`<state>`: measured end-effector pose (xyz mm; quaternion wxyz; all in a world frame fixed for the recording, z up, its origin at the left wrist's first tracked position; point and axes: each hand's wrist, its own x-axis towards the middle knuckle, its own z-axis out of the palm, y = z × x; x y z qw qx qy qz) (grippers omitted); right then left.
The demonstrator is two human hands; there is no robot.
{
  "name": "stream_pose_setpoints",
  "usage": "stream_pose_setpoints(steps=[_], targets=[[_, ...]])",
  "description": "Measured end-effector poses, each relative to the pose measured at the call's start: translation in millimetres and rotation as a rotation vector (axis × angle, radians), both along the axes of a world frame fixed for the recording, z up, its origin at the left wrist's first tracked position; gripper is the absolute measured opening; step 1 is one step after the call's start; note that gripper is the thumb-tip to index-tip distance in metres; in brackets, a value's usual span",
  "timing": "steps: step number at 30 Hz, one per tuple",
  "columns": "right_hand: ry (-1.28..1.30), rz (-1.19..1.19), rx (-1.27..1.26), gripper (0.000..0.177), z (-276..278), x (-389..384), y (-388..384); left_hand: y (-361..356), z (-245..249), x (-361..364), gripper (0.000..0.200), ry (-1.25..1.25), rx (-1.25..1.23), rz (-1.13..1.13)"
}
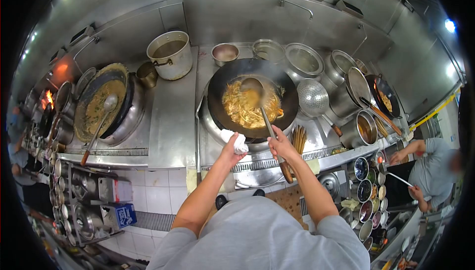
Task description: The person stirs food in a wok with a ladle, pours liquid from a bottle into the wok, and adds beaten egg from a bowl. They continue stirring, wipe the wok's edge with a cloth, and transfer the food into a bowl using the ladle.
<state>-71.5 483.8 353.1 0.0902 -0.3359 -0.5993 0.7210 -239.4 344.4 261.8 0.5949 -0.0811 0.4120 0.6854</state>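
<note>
A large black wok (288, 84) sits on the burner right in front of me, with a light brown, saucy mix of strips (247, 112) in it. My right hand (281, 145) is wrapped around the handle of a ladle (253, 86), whose bowl lies over the food in the wok. The wooden end of that handle points back toward me. At the wok's near left rim, my left hand (229, 153) grips a folded white cloth (238, 142), which hides the part of the rim beneath it.
To the right lie a perforated skimmer (312, 98) and a bamboo brush (299, 139). A tall pot (174, 67) stands back left. Another wok (132, 92) holding a ladle is farther left. A co-worker (435, 163) stands at the far right beside sauce containers (364, 189).
</note>
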Motion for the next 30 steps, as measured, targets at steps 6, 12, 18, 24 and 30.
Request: stream_pose_setpoints(steps=[6,12,18,24,30], targets=[[-0.253,-0.103,0.841,0.072,-54.9,-4.1,64.7,-2.4,3.6,-0.8,0.038,0.011,-0.011,0.007],[-0.318,-0.128,0.63,0.073,-36.5,-0.6,74.3,2.3,9.4,-0.2,0.034,-0.006,-0.034,0.027],[0.014,-0.068,0.028,0.069,1.3,1.6,41.4,21.2,0.4,-5.6,0.03,-0.032,-0.053,0.132],[-0.176,-0.118,0.854,0.068,-49.9,-14.8,87.8,15.0,-3.6,-16.5,0.033,0.012,-0.081,-0.001],[-0.31,-0.064,0.564,0.068,-33.4,-40.7,98.2,21.8,5.6,-16.7,0.033,0.01,-0.093,0.003]])
